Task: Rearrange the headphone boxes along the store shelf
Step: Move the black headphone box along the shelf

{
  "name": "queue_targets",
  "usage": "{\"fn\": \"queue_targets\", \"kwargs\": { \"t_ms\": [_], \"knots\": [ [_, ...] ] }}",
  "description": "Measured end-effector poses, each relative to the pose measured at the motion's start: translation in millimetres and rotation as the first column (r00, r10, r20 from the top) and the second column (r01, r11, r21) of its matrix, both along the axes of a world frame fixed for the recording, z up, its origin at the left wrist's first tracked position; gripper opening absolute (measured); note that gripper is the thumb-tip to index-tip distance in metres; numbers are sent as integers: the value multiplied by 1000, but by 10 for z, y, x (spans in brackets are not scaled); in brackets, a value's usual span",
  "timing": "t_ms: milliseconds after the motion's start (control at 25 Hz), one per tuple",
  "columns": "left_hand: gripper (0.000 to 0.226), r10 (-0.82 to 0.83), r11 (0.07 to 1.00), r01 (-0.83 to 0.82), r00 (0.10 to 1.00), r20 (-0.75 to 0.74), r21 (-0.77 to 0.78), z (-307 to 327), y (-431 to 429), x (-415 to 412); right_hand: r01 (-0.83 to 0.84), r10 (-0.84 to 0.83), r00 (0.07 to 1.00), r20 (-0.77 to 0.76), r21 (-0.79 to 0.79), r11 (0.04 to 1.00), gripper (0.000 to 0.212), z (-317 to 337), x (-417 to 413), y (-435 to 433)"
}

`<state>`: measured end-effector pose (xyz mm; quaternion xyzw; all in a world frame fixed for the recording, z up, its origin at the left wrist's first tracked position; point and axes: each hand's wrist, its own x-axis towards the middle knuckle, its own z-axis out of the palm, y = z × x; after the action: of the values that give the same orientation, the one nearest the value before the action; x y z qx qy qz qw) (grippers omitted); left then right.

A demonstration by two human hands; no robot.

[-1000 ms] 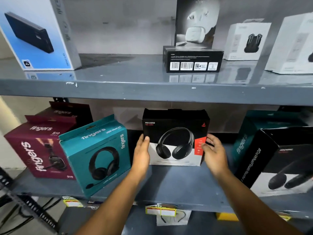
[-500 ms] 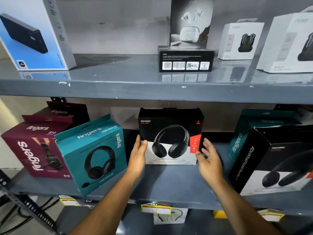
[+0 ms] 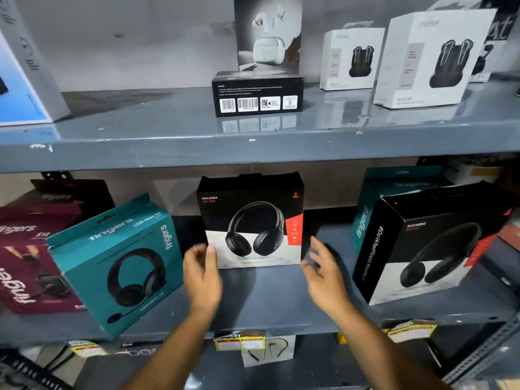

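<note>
Where the lower shelf (image 3: 267, 294) runs back to the wall, the Rockerz box (image 3: 250, 220) stands upright at centre, front face forward, black above and white below, with a headphone picture and a red side tab.

Left hand (image 3: 203, 277): open, fingers loosely curled, thumb overlapping the box's lower left corner; whether it touches the box cannot be told through the blur. Nothing gripped.

Right hand (image 3: 323, 273): open, fingers spread, just beside the box's lower right corner, blurred; nothing gripped.

Left of centre: teal box (image 3: 118, 266), tilted, near the shelf edge, headset with microphone pictured. Further left: maroon box (image 3: 31, 266), with a second maroon box (image 3: 70, 192) behind it.

Right of centre: black box (image 3: 427, 246), angled, side panel toward the viewer, same Rockerz branding. Behind it: second teal box (image 3: 374, 209), mostly hidden.

Upper shelf (image 3: 168, 128): small black carton (image 3: 257, 94) with barcodes lying at centre, a tall earbud box (image 3: 267, 32) standing behind it; two white earbud boxes (image 3: 427, 57) at right; a blue and grey box (image 3: 25, 80) at far left.

Shelf front edge: yellow price tags (image 3: 239, 340).
</note>
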<state>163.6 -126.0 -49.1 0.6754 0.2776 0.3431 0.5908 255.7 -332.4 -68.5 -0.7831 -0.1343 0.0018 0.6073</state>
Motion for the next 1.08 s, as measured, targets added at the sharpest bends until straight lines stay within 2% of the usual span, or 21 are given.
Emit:
{"fn": "queue_targets", "kwargs": {
  "t_ms": [40,80,160,280,360,440,560,680,840,960,1080],
  "knots": [
    [24,12,998,-12,1000,-4,62,-106,-153,-83,66,-68,997,33,51,997,47,-62,-112,-127],
    [20,-41,991,43,999,-15,130,-180,-342,-158,145,-153,985,75,99,984,41,-134,-233,-300],
    [16,-223,947,233,972,-70,221,-298,-695,-195,296,-318,943,97,187,937,38,-264,-453,-773],
    [27,-456,852,480,877,-151,211,-316,-1102,5,524,-554,827,90,231,820,34,-230,-442,-1536],
    [43,-570,798,592,802,-176,115,-190,-1396,201,622,-651,756,74,228,749,30,-26,-193,-1895],
    [50,-646,756,654,748,-151,2,-24,-1742,354,625,-639,768,44,169,762,40,222,107,-2154],
    [52,-700,714,690,707,-101,-115,165,-2181,458,524,-527,850,-18,136,841,52,509,441,-2347],
    [52,-721,691,715,691,-45,-105,155,-2370,488,460,-463,886,10,107,882,55,555,490,-2372],
    [47,-653,757,652,757,-19,-45,107,-2235,354,424,-435,895,94,117,898,45,396,286,-2476],
    [38,-618,783,620,784,54,-38,93,-1956,172,384,-396,917,46,161,909,49,392,119,-2429],
    [33,-579,804,588,808,110,-89,92,-1666,-28,359,-367,930,8,190,914,36,483,-44,-2225]
  ]
}}
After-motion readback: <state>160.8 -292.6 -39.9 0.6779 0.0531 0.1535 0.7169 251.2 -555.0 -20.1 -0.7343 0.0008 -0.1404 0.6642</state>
